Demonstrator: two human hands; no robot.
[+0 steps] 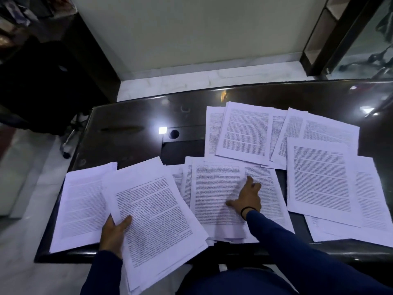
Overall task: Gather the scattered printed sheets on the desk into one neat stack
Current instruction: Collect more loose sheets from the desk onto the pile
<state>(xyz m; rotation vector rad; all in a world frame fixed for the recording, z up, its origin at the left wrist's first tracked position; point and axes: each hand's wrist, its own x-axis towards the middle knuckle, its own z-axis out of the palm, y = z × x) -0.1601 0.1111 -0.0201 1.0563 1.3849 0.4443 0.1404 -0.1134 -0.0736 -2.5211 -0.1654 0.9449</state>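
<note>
Single head-worn wide-angle view, above the counter's (131, 116) near edge, facing forward and steeply down, close

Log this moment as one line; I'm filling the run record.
phase: gathering | left hand: grip on collected sheets | right hand: flat on centre sheet | desk: sheets remain scattered

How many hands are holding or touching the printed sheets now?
2. The left hand grips a bundle of sheets at the desk's near-left edge. The right hand rests flat on the sheets in the middle.
</note>
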